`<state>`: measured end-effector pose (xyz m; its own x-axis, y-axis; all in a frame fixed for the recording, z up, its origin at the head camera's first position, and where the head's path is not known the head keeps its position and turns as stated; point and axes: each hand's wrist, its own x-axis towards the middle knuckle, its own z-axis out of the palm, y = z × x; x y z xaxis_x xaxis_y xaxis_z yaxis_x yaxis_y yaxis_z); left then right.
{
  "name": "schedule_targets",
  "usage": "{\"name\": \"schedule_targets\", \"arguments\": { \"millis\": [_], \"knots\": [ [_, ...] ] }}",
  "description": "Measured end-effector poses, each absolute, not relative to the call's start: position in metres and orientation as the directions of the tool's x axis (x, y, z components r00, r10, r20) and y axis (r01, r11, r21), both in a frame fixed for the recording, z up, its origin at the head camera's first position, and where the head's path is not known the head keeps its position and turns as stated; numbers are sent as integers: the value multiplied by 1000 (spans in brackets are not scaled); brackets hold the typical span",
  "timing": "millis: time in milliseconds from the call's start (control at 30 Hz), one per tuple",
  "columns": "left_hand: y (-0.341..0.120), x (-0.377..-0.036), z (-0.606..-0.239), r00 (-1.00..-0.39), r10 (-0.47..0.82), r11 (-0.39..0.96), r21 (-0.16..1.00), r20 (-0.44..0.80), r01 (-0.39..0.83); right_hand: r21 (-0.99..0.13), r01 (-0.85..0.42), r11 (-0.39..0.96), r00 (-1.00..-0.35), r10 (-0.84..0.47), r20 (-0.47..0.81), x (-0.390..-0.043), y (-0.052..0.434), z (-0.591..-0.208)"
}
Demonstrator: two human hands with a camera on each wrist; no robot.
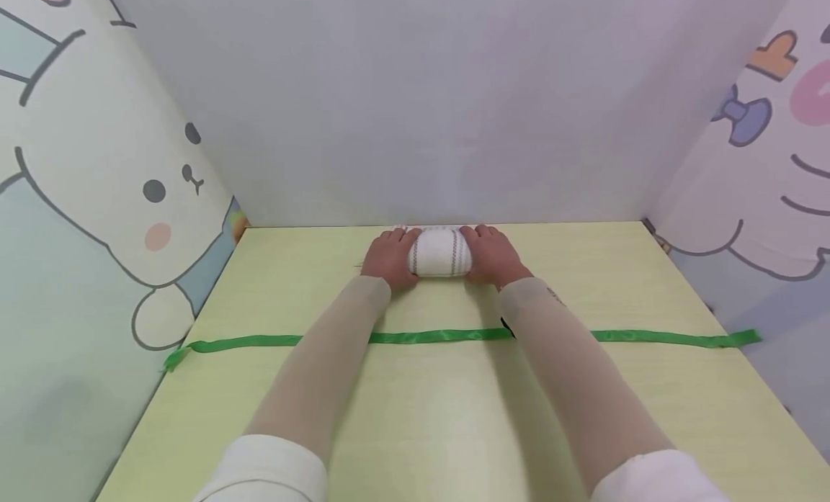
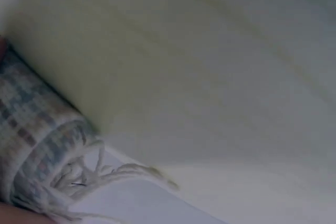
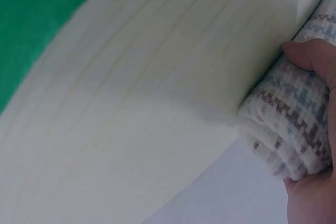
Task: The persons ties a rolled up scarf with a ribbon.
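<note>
A rolled-up woven placemat (image 1: 441,252), white with thin dark stripes, lies across the far edge of the table. My left hand (image 1: 390,259) grips its left end and my right hand (image 1: 494,257) its right end, thumbs on the near side. In the left wrist view, loose white fringe hangs from one end of the rolled placemat (image 2: 39,121), and only bits of the hand show. Layered coils and a multicoloured weave show on the rolled placemat (image 3: 286,111) in the right wrist view, with the right thumb (image 3: 313,57) curled over it.
A green ribbon (image 1: 441,335) runs crosswise over the pale wooden table (image 1: 447,415), between the forearms and the tabletop. Behind the table rises a plain light wall (image 1: 441,113). Cartoon-printed panels (image 1: 97,163) stand at both sides.
</note>
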<state>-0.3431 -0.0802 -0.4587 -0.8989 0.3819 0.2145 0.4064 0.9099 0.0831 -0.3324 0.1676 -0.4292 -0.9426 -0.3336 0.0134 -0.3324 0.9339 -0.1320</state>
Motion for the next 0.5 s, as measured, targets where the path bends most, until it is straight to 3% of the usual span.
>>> {"name": "schedule_targets", "arguments": {
  "millis": [333, 500],
  "knots": [
    [-75, -342, -456, -926, 332, 926, 122, 182, 356, -195, -269, 943, -959, -280, -34, -329, 164, -427],
    [-79, -347, -453, -925, 347, 921, 130, 157, 368, -175, -288, 941, -954, -299, -35, -332, 164, -427]
  ]
}}
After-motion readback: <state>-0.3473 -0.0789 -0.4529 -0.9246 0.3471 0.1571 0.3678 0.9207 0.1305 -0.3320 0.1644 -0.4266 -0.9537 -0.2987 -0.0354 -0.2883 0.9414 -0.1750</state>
